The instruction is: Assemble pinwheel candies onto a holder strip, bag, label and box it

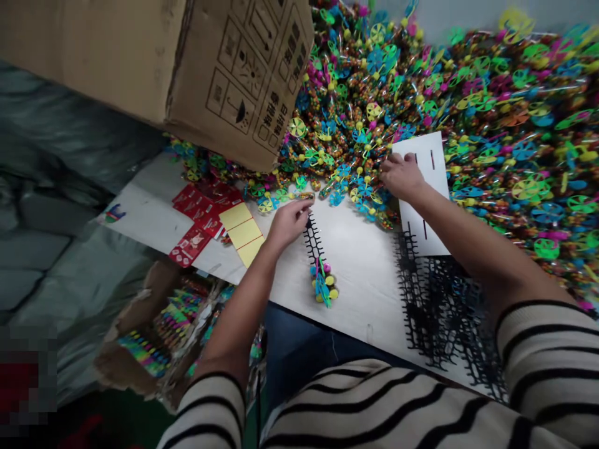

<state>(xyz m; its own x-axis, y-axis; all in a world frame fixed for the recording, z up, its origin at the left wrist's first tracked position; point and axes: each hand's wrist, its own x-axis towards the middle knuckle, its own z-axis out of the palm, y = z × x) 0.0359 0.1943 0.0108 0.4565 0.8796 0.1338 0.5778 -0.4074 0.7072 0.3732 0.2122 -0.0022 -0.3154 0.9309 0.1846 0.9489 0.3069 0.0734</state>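
My left hand (290, 221) is closed at the upper end of a narrow black plastic clip strip (313, 240), thumb and forefinger pinched on it. A small candy-filled tube (306, 196) lies just beyond those fingertips. Several toys with blue, pink and yellow heads (324, 285) sit at the strip's lower end. My right hand (401, 178) has curled fingers over the left edge of a white slotted card (428, 206), beside the heap of candy tubes with pinwheel tops (369, 149). What its fingertips grip is hidden.
Black clip strips (430, 312) lie piled under and below the white card. Red printed cards (196, 218) and a yellow card (242, 231) are at left on the white table (360, 268). A large cardboard box (224, 81) stands upper left. An open carton (135, 312) holds packed toys below.
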